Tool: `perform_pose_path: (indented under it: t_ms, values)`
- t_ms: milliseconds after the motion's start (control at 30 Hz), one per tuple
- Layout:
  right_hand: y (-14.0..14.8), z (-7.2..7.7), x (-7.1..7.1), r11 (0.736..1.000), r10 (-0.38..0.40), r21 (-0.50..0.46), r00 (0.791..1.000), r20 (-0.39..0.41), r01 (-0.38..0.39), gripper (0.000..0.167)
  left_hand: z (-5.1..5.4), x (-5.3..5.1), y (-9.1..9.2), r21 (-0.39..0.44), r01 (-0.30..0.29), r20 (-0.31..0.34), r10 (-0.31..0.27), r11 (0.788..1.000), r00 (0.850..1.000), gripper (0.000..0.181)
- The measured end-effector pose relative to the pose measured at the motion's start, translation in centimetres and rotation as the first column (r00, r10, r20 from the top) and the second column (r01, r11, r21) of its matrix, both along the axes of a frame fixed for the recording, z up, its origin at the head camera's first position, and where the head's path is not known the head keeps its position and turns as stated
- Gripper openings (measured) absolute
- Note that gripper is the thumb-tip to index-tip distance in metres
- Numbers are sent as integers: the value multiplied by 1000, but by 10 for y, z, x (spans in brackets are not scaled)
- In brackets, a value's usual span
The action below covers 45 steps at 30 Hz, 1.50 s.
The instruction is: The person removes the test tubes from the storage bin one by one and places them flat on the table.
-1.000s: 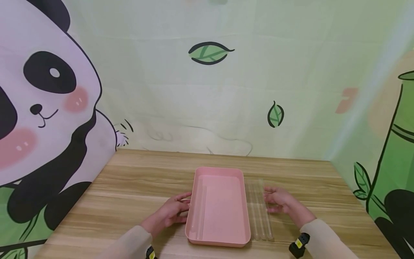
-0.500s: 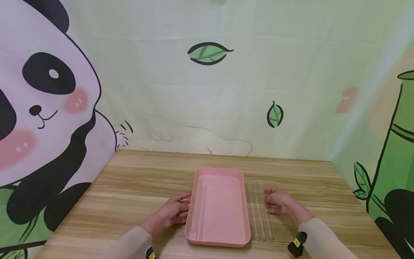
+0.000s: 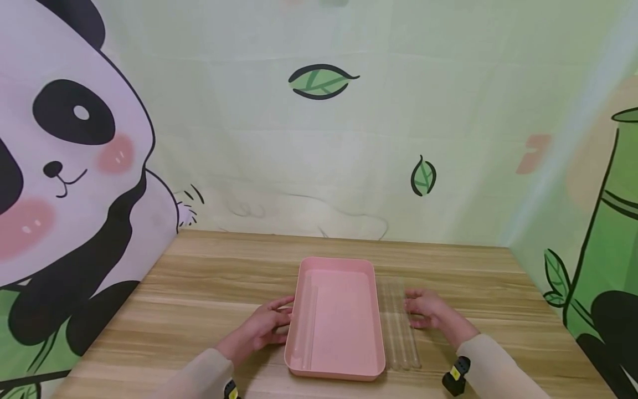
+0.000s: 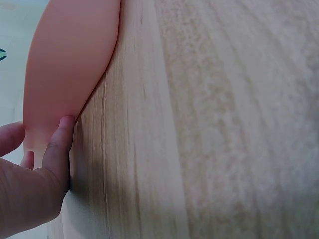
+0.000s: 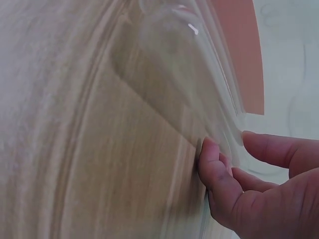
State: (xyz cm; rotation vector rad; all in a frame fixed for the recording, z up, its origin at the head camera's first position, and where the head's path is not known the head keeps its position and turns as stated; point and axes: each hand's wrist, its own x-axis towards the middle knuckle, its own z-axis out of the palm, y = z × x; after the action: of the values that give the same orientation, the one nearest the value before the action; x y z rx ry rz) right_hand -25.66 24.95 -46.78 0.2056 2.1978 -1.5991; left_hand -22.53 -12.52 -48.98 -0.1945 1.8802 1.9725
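Note:
A pink rectangular tray (image 3: 349, 321) lies on the wooden table, and one clear tube (image 3: 307, 327) rests lengthwise inside it along the left wall. My left hand (image 3: 264, 324) touches the tray's outer left side with loosely bent fingers; in the left wrist view a fingertip meets the lower edge of the pink wall (image 4: 75, 55). Just right of the tray, several clear round-ended tubes (image 3: 399, 327) lie side by side on the table. The fingertips of my right hand (image 3: 431, 308) rest against the outermost tube (image 5: 174, 55), not wrapped around it.
The wooden table (image 3: 224, 260) ends at a pale green backdrop (image 3: 239, 111) with a printed panda, leaves and bamboo. A small black device (image 3: 456, 377) is strapped on the right wrist, and another (image 3: 231, 389) on the left wrist.
My right hand and forearm have shifted very slightly left. The left hand, the tray and the tubes look practically unchanged.

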Motion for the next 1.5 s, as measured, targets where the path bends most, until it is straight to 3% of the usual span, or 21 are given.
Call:
perform_pose_path:
  t_ms: [1000, 1500]
  values:
    - [-5, -1, 0, 999, -23, 45, 1000, -11, 24, 59, 0, 1, 1, -6, -7, -8, 6, 1000, 1000, 58]
    - [-4, 7, 0, 998, -26, 57, 1000, -3, 26, 58, 1, 1, 1, -2, -13, 0, 13, 1000, 1000, 58]
